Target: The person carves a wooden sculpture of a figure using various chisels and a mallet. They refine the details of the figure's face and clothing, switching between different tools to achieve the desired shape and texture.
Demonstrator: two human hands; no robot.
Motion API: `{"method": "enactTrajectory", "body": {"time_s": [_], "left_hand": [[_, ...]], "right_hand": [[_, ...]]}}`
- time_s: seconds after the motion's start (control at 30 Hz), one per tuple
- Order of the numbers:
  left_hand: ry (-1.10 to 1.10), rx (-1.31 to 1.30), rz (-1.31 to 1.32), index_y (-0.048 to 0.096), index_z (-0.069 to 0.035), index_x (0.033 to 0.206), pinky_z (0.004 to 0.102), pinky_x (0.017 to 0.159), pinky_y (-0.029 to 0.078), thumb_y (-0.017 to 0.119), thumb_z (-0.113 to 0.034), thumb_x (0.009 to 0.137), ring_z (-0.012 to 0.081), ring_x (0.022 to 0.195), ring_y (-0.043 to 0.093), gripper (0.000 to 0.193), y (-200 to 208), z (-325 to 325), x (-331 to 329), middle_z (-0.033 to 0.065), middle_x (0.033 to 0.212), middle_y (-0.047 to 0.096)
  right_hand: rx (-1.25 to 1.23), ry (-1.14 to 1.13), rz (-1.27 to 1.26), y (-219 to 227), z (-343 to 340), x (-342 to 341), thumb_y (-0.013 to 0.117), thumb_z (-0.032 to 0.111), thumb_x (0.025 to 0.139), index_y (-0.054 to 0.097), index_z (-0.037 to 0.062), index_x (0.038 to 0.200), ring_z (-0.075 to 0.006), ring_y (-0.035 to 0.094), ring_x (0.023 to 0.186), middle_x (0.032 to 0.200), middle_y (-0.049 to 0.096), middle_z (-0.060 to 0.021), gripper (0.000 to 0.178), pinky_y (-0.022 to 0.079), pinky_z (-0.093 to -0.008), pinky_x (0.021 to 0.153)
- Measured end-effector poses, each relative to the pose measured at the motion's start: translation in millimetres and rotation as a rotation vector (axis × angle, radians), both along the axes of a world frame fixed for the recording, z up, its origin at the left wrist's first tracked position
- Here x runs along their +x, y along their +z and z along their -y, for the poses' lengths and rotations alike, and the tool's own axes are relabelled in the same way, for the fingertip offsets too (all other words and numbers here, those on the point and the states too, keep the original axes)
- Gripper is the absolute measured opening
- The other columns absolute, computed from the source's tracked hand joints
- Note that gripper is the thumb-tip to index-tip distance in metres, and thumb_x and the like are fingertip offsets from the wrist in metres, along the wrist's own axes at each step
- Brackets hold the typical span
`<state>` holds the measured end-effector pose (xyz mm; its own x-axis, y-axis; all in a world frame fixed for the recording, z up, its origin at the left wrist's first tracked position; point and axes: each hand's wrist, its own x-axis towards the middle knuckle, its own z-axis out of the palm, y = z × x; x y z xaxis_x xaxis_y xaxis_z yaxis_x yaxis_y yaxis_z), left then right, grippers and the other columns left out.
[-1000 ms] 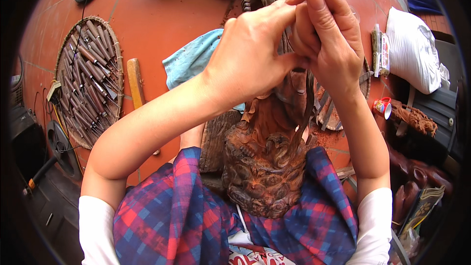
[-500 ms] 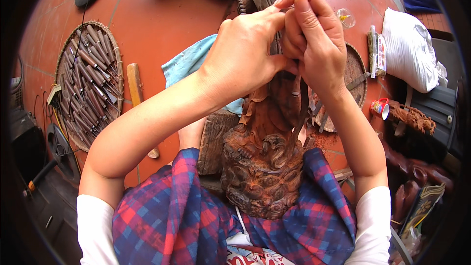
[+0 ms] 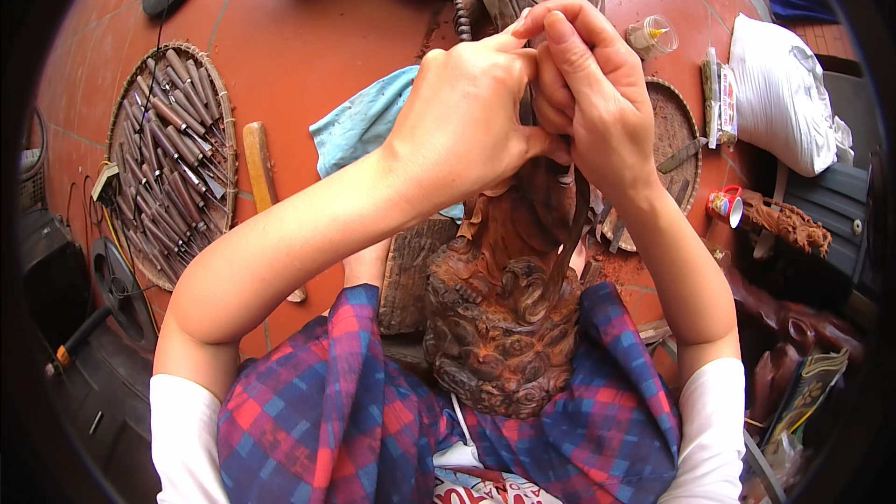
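both hands [image 3: 537, 107] clasp tool — over carved statue [image 3: 509, 317]

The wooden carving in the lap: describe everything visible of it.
The wooden carving is reddish-brown, with dense curling relief at its near end. It lies lengthwise, running from the plaid cloth on the lap away toward the red tiled floor. The left hand and right hand cover its middle, pressed together.

white sack [image 3: 779, 93] right, printed packet [image 3: 721, 105] beside
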<state>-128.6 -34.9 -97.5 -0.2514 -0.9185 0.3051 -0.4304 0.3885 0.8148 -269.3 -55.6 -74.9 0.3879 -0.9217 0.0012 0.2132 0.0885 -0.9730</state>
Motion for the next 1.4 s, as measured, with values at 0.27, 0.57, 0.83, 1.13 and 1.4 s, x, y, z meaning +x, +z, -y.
{"method": "enactTrajectory", "body": {"time_s": [0.27,0.57,0.83,1.13,1.4], "left_hand": [[0.021,-0.021,0.043,0.065,-0.003,0.093,0.0368,0.069,0.054,0.077,-0.01,0.064,0.0306,0.076,0.068,0.032,2.8,1.8,0.2,0.0156,0.081,0.067],[0.011,-0.019,0.072,0.063,-0.003,0.095,0.0386,0.072,0.055,0.08,-0.013,0.066,0.0335,0.08,0.068,0.036,-1.2,3.1,-0.8,0.0138,0.083,0.068],[0.042,0.027,-0.058,0.062,-0.002,0.092,0.0374,0.074,0.054,0.078,-0.011,0.066,0.0307,0.082,0.068,0.032,9.0,-6.7,-0.9,0.0139,0.084,0.068],[0.076,0.102,-0.065,0.064,-0.002,0.082,0.0372,0.071,0.054,0.085,-0.015,0.063,0.0268,0.078,0.069,0.032,-0.6,-15.3,0.6,0.011,0.082,0.068],[0.1,0.04,-0.081,0.065,-0.004,0.088,0.0367,0.069,0.055,0.084,-0.02,0.065,0.0269,0.072,0.069,0.033,-1.1,-9.6,-2.4,0.0106,0.079,0.07]], "right_hand": [[-0.026,-0.076,-0.018,1.2,-4.3,3.6,0.046,0.015,0.105,0.058,0.0014,0.104,0.0022,0.027,0.047,0.056,0.035,0.0099,0.018,0.019,-0.0182,0.042],[0.013,-0.021,-0.015,-0.3,0.4,-1.2,0.045,0.018,0.105,0.058,0.0002,0.104,0.0025,0.027,0.045,0.055,0.035,0.0098,0.022,0.02,-0.0177,0.04],[-0.049,0.109,-0.081,12.5,3.0,0.2,0.038,0.021,0.107,0.055,-0.0015,0.116,-0.0011,0.022,0.042,0.054,0.029,0.0069,0.029,0.017,-0.0203,0.038],[0.21,0.231,-0.031,7.0,7.4,-1.0,0.045,0.022,0.105,0.06,0.0004,0.111,0.0006,0.023,0.042,0.052,0.032,0.0091,0.026,0.018,-0.0191,0.039],[-0.006,0.264,0.004,9.7,15.3,-2.4,0.044,0.024,0.105,0.061,-0.0007,0.109,0.0009,0.024,0.042,0.051,0.033,0.0093,0.031,0.018,-0.0193,0.04]]}}
